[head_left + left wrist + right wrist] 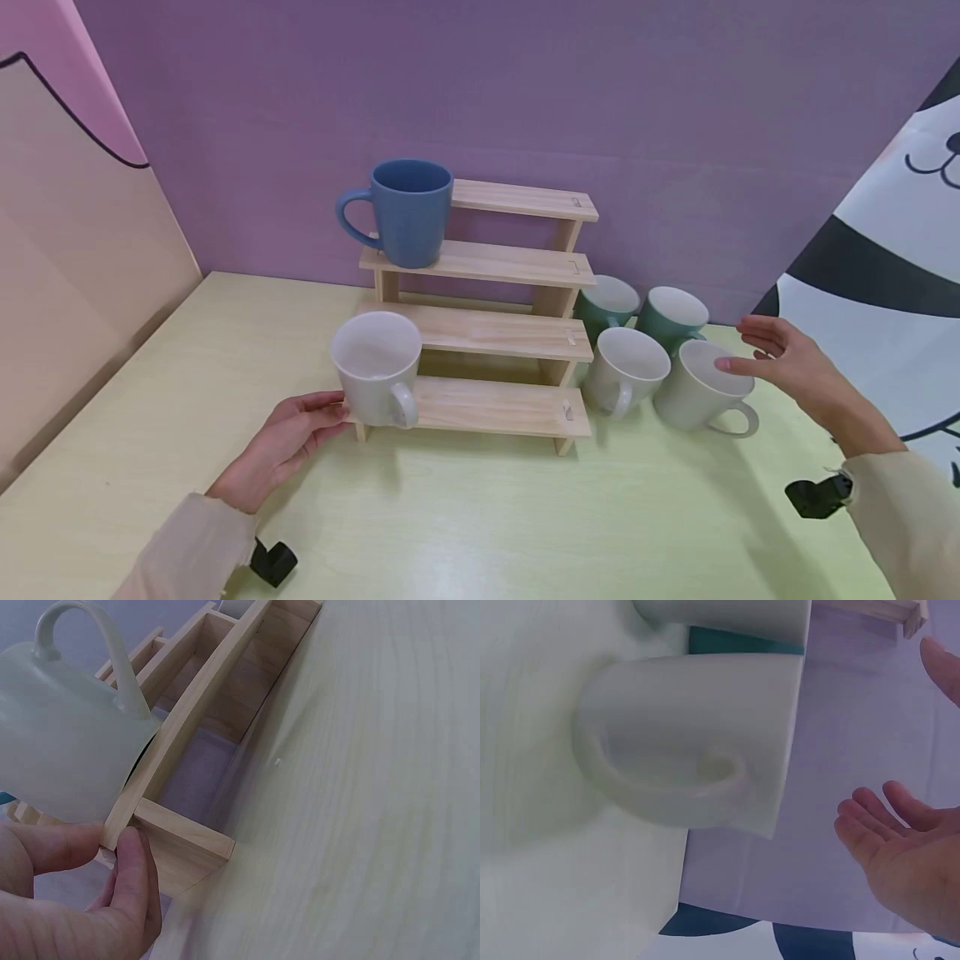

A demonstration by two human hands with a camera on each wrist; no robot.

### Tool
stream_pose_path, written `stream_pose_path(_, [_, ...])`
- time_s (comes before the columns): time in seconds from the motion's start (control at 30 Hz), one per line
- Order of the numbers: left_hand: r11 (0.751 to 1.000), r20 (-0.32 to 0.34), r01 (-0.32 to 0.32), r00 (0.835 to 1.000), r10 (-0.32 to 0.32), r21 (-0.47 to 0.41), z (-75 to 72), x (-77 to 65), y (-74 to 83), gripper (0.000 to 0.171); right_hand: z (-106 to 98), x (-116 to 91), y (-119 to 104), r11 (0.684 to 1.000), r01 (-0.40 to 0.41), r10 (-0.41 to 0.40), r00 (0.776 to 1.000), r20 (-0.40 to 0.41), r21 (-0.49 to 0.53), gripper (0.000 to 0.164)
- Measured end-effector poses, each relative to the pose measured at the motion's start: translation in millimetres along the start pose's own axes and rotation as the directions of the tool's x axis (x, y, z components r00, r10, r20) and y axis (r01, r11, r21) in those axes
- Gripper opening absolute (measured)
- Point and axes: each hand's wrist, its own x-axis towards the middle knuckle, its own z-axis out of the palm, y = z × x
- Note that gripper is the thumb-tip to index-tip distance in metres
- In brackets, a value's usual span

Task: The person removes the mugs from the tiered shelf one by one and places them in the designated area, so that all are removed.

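My left hand (288, 437) pinches the left end of the lowest step of a wooden tiered stand (495, 406); the left wrist view shows thumb and fingers on that board's corner (122, 817). Right beside those fingers, a white mug (375, 358) stands on the lowest step with its handle towards the front. A blue mug (414, 217) sits higher on the stand at the left, handle pointing left. On the right, my right hand (787, 358) hovers over a second white mug (697, 400) on the table, fingers spread. In the right wrist view its fingers are apart from that mug (690, 727).
Close to the stand's right side is another white mug (626, 367). Behind the white mugs are two green mugs with pale insides, one (600, 312) partly behind the stand and one (667, 325) further right. A purple backdrop (525, 92) rises behind the table (465, 517).
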Motion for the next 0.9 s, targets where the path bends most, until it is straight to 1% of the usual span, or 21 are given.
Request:
stream_pose_path(0.07, [1.000,0.001,0.000,1.000,0.000,0.003,-0.2,-0.3,0.9,0.051,-0.4,0.1,-5.3,1.000,0.001,-0.001,1.000,0.001,-0.020,0.083])
stream_pose_path(0.13, [1.000,0.001,0.000,1.000,0.000,0.005,-0.5,-0.4,1.3,0.050,0.2,1.4,-11.3,1.000,0.005,-0.005,1.000,0.011,-0.017,0.084])
stream_pose_path(0.33, [1.000,-0.002,-0.007,1.000,0.007,-0.006,-0.9,0.3,0.4,0.047,6.7,8.8,-31.8,0.998,0.037,-0.038,0.999,0.036,0.044,0.084])
stream_pose_path(0.4, [1.000,0.000,-0.010,1.000,0.010,-0.017,-0.9,0.8,-0.5,0.047,9.3,11.0,-39.3,0.998,0.050,-0.052,0.998,0.037,0.042,0.084])
stream_pose_path(0.67, [0.999,0.013,-0.020,1.000,0.021,-0.026,-0.2,1.8,-1.4,0.047,23.8,17.0,-65.0,0.993,0.089,-0.093,0.994,0.051,0.071,0.086])
stream_pose_path(0.9, [1.000,-0.002,-0.013,1.000,0.013,-0.018,0.3,0.8,-0.3,0.044,36.8,20.9,-80.0,0.989,0.118,-0.123,0.991,0.054,0.093,0.084])
